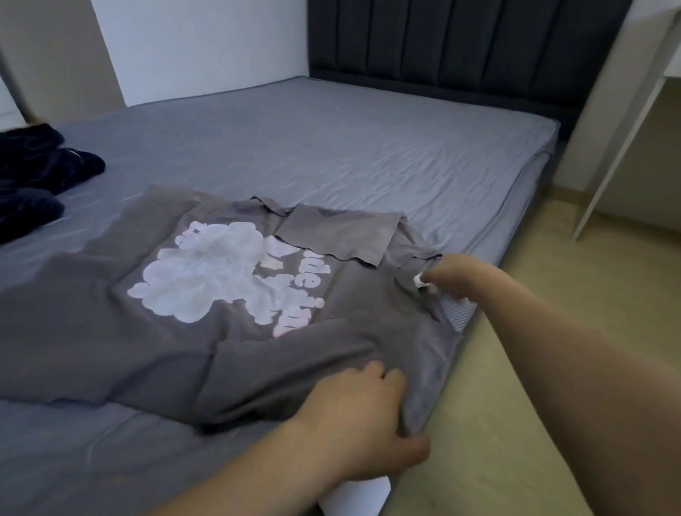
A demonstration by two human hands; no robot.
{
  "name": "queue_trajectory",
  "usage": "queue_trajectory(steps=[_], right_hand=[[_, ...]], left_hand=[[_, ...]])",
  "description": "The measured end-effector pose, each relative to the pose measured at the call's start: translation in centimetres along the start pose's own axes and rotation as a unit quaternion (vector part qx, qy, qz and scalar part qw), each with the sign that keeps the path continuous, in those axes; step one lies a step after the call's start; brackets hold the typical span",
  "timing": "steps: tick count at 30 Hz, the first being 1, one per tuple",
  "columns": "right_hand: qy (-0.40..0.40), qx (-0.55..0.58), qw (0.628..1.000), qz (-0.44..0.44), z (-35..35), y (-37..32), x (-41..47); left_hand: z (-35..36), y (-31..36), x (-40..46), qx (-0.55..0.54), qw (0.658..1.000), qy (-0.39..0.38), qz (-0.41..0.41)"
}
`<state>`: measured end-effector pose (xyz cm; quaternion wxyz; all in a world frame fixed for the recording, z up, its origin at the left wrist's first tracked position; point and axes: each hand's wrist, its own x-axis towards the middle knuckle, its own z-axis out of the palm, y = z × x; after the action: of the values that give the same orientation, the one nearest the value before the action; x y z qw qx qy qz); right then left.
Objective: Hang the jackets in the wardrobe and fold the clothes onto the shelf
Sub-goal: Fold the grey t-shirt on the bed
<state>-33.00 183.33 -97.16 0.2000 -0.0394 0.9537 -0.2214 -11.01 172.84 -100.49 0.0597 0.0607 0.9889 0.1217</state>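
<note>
A grey T-shirt [215,329] with a pale printed design lies spread on a bed [340,154] covered by a grey sheet, one sleeve folded in over the print. The left hand [360,422] grips the shirt's near edge at the side of the bed, fingers curled round the cloth, while the right hand [448,270] pinches the shirt by its collar. A dark garment [13,180] lies bunched at the bed's left side, well apart from the shirt.

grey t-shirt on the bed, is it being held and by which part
Yes. The left hand grips the grey t-shirt at its near edge by the bed's side; the right hand pinches it near the collar.
</note>
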Motion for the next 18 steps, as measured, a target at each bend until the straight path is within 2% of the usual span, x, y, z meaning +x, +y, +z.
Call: queue_trajectory(steps=[2,5,8,11,15,18], right_hand=[[-0.036,0.065,0.997,0.012,-0.4,0.3,2.1],[-0.036,0.123,0.991,0.028,-0.3,0.8,4.8],[-0.021,0.199,0.98,0.012,-0.3,0.9,7.9],[-0.027,0.22,0.975,0.017,-0.3,0.8,10.4],[-0.018,0.157,0.987,0.015,0.0,0.6,12.3],[-0.044,0.172,0.984,0.025,-1.3,0.6,12.6]], left_hand=[[0.7,2.8,2.7,0.088,0.995,-0.024,-0.027],[0.5,4.4,5.8,0.178,0.982,-0.026,-0.064],[0.9,4.7,7.3,0.186,0.976,-0.066,-0.089],[1.5,4.7,8.0,0.188,0.977,-0.069,-0.073],[0.5,3.7,8.4,0.123,0.991,-0.015,-0.041],[-0.6,1.5,8.0,-0.031,0.996,0.047,-0.07]])
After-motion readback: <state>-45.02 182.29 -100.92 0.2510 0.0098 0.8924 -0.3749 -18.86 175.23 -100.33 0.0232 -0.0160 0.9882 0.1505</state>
